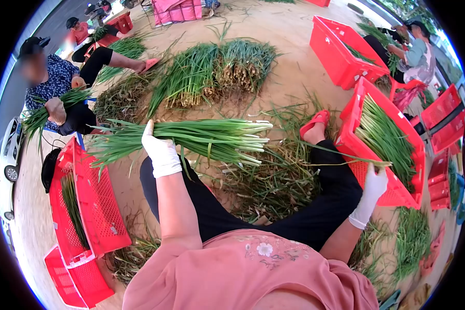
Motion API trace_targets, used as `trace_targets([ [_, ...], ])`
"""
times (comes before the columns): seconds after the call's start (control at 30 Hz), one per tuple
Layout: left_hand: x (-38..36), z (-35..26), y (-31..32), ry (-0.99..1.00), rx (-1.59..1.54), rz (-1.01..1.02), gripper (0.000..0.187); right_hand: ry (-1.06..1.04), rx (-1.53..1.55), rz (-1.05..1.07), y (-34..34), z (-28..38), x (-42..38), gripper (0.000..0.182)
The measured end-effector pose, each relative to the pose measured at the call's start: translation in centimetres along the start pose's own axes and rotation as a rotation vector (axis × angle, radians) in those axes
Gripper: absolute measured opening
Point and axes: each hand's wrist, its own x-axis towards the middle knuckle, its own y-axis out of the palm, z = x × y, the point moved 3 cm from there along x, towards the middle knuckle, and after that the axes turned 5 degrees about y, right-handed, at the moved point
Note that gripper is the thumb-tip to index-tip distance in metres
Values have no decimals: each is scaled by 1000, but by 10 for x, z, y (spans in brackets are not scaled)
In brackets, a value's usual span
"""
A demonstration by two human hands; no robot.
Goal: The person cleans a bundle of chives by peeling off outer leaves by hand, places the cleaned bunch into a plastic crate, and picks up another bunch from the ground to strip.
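My left hand [160, 152], in a white glove, is wrapped round a bundle of long green stalks [206, 138], held level with the pale root ends pointing right. Off to the right, my right hand [375, 182], also gloved, pinches the end of a long thin leaf [341, 160] that stretches left across my knee. Below the bundle, between my legs, lies a heap of loose leaves and trimmings [274, 181]. A red crate [352, 135] with more green stalks [387, 137] in it stands just above my right hand.
Ahead on the ground lie piled green bundles [212, 72]. Red crates [106, 206] stand at the left, another [336, 57] at the upper right. One person [62, 77] sits at the left holding stalks; others sit farther back, at the upper left and upper right.
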Motion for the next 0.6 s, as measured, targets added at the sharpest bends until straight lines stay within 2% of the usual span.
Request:
trace_targets([
  [0.03,-3,0,2,21,25,35,11,-246,-316,-125,7,28,-18,29],
  [0.07,-7,0,5,42,51,71,11,-324,-87,46,12,63,-36,25],
  [0.1,-8,2,8,39,51,78,11,-308,410,370,36,81,-52,21],
  [0.13,-10,4,10,0,39,58,11,-290,623,637,57,99,-76,18],
  [0.17,-12,6,11,-39,28,37,11,-468,633,778,65,129,-100,17],
  [0.2,-20,7,17,-53,40,71,11,-575,618,795,70,155,-122,18],
  [0.27,-29,13,21,-100,43,120,11,-834,568,569,89,179,-151,17],
  [0.3,-28,17,21,-133,35,134,11,-842,575,503,97,185,-160,17],
  [0.43,-25,26,20,-204,42,137,10,-803,415,523,111,195,-169,20],
  [0.5,-20,29,17,-222,23,158,10,-702,392,861,125,191,-174,23],
  [0.6,-21,32,20,-239,22,130,9,-582,411,893,128,183,-178,27],
])
